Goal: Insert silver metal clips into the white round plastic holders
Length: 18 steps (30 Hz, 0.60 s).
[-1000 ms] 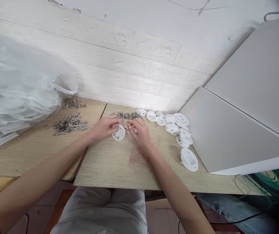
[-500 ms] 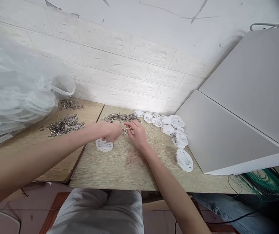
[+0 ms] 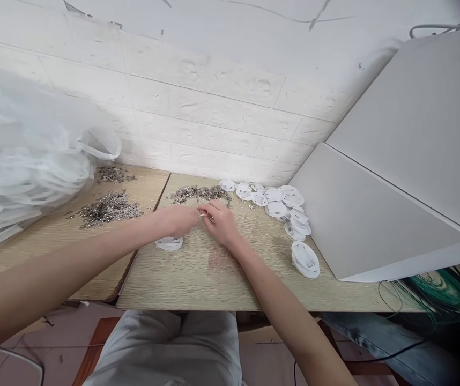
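My left hand (image 3: 182, 220) and my right hand (image 3: 221, 224) meet above the middle of the table, fingertips nearly touching. Both are closed. Between them shows a thin pale sliver, too small to name, and which hand grips it is unclear. Below my left hand lies a round white plastic piece with slots (image 3: 169, 244), partly covered by that hand. Just beyond the fingers is a heap of small shiny metal parts (image 3: 200, 193).
Several round white plastic pieces (image 3: 276, 209) line the right side, beside a grey-white cabinet (image 3: 391, 203). Two more heaps of metal parts (image 3: 109, 208) lie left, near a clear bag (image 3: 32, 171) of white pieces. Green wire (image 3: 443, 295) is coiled at lower right. Another person's denim-covered leg (image 3: 375, 338) is below it.
My left hand has pulled slightly back and now covers more of the white piece below it. My right hand has shifted slightly left, closing the gap between the hands.
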{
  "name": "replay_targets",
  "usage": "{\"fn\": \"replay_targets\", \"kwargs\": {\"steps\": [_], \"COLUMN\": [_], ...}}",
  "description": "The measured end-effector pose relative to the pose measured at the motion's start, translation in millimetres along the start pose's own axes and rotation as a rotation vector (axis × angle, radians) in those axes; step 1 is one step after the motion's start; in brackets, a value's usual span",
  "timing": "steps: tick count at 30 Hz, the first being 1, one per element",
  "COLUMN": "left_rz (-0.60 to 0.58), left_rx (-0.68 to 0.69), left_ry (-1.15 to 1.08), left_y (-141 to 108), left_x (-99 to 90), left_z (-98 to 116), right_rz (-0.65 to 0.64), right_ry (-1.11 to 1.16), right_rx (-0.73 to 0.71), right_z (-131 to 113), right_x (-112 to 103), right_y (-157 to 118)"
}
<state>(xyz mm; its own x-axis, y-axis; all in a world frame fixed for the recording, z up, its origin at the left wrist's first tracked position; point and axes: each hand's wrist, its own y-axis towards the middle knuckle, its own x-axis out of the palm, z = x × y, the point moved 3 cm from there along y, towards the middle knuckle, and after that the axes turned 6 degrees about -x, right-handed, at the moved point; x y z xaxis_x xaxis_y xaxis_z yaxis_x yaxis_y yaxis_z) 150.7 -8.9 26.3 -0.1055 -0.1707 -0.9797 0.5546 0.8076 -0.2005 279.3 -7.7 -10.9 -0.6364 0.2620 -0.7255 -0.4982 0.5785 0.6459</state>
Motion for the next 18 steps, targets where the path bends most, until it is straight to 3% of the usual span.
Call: {"fn": "replay_targets", "kwargs": {"steps": [2, 4, 10, 18], "left_rz": [-0.125, -0.15, -0.026, 0.09], "left_rx": [0.014, 0.013, -0.006, -0.038], "left_ry": [0.189, 0.245, 0.19, 0.141], "left_y": [-7.9, -14.9, -31.6, -40.7], "left_x": [-5.4, -9.4, 0.7, 7.0], "left_z": [4.9, 5.5, -6.3, 0.7], "right_rz": [-0.009, -0.013, -0.008, -0.034], "right_ry": [0.015, 0.031, 0.037, 0.054], "right_rx": [-0.004, -0.008, 0.007, 0.056], "right_z": [-1.6, -2.5, -1.4, 4.7], "right_x": [1.1, 1.9, 6.3, 8.2], "right_y": [0.5, 0.9, 1.7, 0.6]}}
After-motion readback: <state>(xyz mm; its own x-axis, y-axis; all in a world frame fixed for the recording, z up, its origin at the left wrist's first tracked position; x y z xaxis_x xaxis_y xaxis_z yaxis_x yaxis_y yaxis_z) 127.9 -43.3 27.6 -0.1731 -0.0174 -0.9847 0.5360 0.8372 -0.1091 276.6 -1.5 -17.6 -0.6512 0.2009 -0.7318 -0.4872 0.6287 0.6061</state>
